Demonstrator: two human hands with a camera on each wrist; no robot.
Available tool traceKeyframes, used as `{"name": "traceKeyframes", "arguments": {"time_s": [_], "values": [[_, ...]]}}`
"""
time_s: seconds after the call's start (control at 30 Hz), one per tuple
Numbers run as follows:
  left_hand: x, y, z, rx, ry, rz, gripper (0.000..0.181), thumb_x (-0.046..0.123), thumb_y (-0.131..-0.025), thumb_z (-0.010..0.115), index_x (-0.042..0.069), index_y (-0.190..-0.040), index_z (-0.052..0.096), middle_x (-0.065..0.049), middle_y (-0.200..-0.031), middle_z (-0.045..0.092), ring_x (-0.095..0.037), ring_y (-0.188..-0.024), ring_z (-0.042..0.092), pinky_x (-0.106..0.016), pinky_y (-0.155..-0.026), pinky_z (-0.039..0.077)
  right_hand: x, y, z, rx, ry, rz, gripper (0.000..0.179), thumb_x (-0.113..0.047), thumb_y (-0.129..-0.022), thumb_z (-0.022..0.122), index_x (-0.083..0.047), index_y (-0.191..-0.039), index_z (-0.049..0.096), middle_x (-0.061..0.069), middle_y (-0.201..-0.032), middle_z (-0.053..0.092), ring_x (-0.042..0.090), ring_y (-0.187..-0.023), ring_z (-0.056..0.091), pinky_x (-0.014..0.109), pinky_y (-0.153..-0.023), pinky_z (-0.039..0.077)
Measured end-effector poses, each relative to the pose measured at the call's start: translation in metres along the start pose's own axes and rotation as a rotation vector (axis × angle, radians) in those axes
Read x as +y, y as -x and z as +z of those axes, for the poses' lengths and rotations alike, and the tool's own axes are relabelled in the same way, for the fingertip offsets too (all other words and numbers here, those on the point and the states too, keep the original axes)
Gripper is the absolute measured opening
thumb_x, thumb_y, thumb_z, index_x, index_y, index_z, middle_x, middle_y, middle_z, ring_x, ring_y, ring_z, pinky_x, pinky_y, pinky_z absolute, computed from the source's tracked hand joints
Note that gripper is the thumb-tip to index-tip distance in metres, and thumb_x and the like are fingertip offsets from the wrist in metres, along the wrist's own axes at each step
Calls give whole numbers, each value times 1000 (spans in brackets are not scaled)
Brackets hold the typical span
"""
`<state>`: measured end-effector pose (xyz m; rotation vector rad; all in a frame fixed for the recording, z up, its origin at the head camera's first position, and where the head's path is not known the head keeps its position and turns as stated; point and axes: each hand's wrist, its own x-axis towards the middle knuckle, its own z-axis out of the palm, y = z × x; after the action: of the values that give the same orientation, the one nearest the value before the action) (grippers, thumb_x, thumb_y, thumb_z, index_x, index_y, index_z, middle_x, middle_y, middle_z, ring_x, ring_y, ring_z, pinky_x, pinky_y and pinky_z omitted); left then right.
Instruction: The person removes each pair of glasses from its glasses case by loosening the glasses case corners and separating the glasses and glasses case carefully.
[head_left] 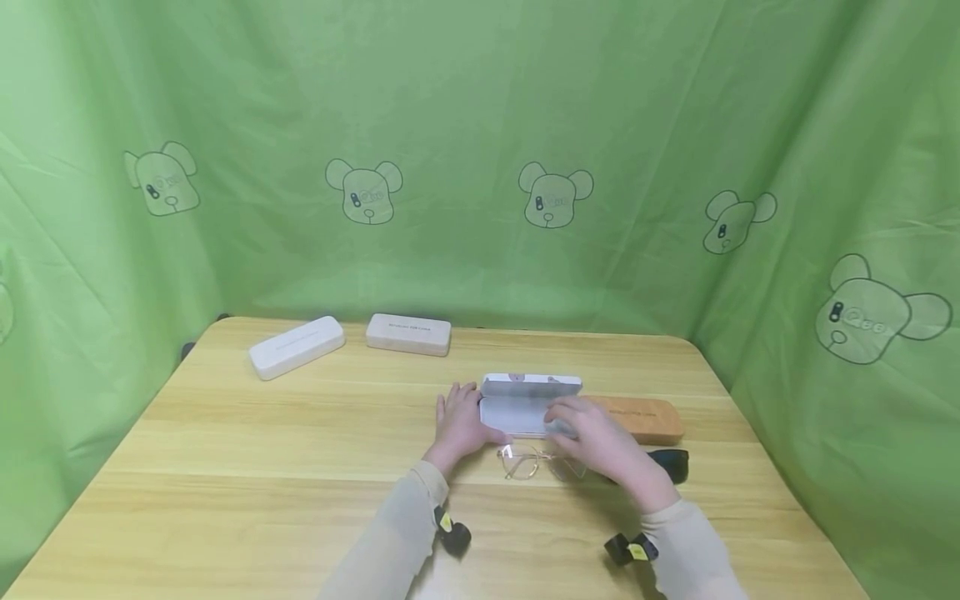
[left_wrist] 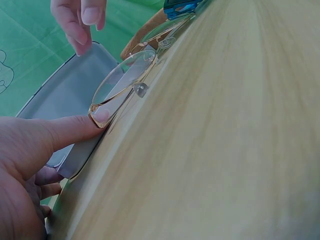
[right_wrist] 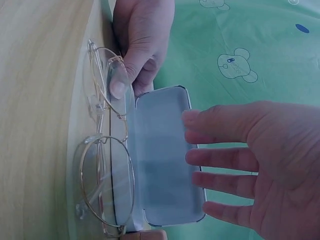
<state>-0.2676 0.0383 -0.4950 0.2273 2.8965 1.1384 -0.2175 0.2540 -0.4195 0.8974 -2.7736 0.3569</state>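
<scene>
A: Where do we find the open glasses case (head_left: 504, 417)?
B: Right of the table's middle, with its pale lining facing us and its lid (right_wrist: 165, 155) raised along the far long side. Its long axis runs left to right.

A: And the wire-framed glasses (head_left: 537, 458)?
B: They lie just on our side of the case, across the same line, so the two long axes are roughly parallel. The near wall of the case stands between the frame and the lining.

A: Which hand do we have nearer the frame?
B: The left hand (head_left: 459, 425), we judge: its thumb runs along the near wall, right beside the left rim. We can't tell whether it touches the rim. That hand grips the left end of the case, fingers round the far side of the thumb.

A: The right hand (head_left: 592, 433)?
B: We see it over the right end of the case, fingers stretched out, grasping nothing that we can make out. Its contact with the lid is unclear.

A: Further out?
B: An orange case (head_left: 647, 419) sits to the right, with dark-lensed glasses (head_left: 677, 465) nearer us, partly hidden by the right arm. Two pale cases (head_left: 409, 335) lie far left on the wooden table (head_left: 262, 483), before a green curtain (head_left: 457, 100).
</scene>
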Motion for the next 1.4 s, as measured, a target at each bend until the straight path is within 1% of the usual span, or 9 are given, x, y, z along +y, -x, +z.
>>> {"name": "traceKeyframes", "arguments": {"time_s": [0.17, 0.33, 0.43, 0.67, 0.83, 1.0, 1.2, 1.4], "values": [[2, 1, -1, -3, 1, -2, 99, 45, -58, 90, 5, -139, 49, -13, -154, 40, -37, -149, 22, -59, -123, 5, 2, -1, -1, 14, -4, 0, 22, -20, -86, 73, -7, -103, 70, 13, -114, 69, 32, -109, 65, 49, -97, 54], [2, 1, -2, -3, -13, -5, 99, 45, -58, 90, 5, -139, 49, -13, -154, 40, -37, -149, 22, -59, -123, 6, 5, -5, -2, 40, -9, -40, 22, -18, -86, 73, -5, -103, 69, 13, -113, 69, 32, -109, 64, 49, -97, 54], [2, 1, -2, -4, -14, -3, 100, 46, -58, 90, 5, -139, 49, -13, -154, 40, -37, -149, 22, -60, -122, 6, 8, -10, -4, 56, -14, -57, 23, -18, -86, 72, -4, -103, 69, 16, -114, 69, 34, -110, 64, 50, -97, 53], [0, 1, -2, 3, 4, 6, 99, 45, -58, 90, 5, -139, 50, -14, -153, 41, -38, -148, 22, -60, -122, 6, 14, -28, -7, 68, -111, -53, 30, -17, -86, 73, -2, -110, 67, 15, -113, 70, 34, -110, 64, 51, -99, 51], [0, 1, -2, 9, 8, 16, 99, 46, -57, 90, 6, -139, 50, -14, -152, 42, -39, -147, 24, -62, -121, 7, 16, -40, -8, 53, -151, -7, 35, -22, -87, 72, -3, -116, 65, 15, -117, 69, 34, -111, 63, 52, -100, 51], [1, 2, -2, 3, 12, 11, 99, 45, -58, 90, 6, -139, 50, -14, -152, 42, -39, -148, 24, -61, -122, 7, 20, -51, -6, 13, -191, 67, 40, -29, -90, 68, -4, -121, 63, 16, -124, 66, 34, -115, 62, 53, -102, 49], [2, 3, -2, 3, 17, 9, 98, 44, -58, 90, 5, -139, 50, -14, -153, 41, -39, -148, 23, -61, -122, 6, 35, -63, 0, -39, -234, 127, 43, -33, -94, 62, -4, -125, 61, 17, -128, 64, 36, -122, 57, 54, -107, 44], [0, 2, -2, 7, 13, 8, 99, 45, -57, 90, 5, -139, 50, -14, -153, 41, -38, -148, 22, -61, -122, 6, 51, -74, 5, -80, -271, 178, 47, -39, -95, 60, -5, -128, 59, 17, -132, 61, 37, -127, 54, 56, -111, 39]]}}
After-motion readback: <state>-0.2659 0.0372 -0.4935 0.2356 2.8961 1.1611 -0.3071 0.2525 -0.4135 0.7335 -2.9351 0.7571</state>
